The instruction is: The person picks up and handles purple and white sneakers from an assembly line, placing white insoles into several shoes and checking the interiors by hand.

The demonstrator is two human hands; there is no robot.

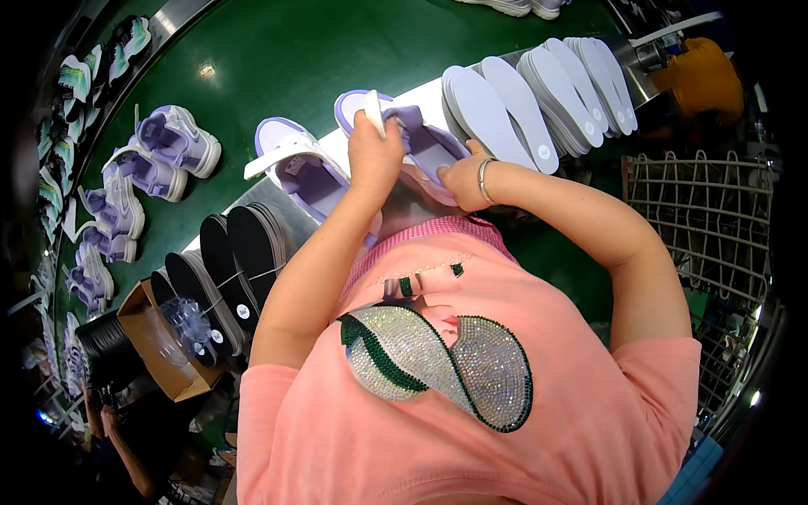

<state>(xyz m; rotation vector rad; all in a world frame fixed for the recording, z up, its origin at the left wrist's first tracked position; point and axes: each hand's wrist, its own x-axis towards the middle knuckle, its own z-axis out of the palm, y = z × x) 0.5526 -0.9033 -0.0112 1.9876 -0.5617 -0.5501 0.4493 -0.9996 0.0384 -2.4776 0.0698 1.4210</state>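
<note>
A white and lilac sneaker [431, 148] lies on the metal ledge in front of me, its opening facing up. My left hand [375, 156] is closed on its front part, pinching a white strap that stands up between the fingers. My right hand [465, 178], with a bracelet at the wrist, grips the collar at the heel, thumb toward the inside. To the left rests a matching sneaker [313, 187] with its white strap lying across it, partly hidden by my left forearm. Bundled pale insoles [490, 116] stand just right of the held sneaker.
More pale insoles [562, 94] continue along the ledge. Bundled black insoles [252, 252] and a cardboard box [172, 383] with clear plastic are at left. Several lilac sneakers [178, 143] sit on the green surface [278, 55]. A wire rack [703, 223] stands right; another person's arm [126, 454] shows lower left.
</note>
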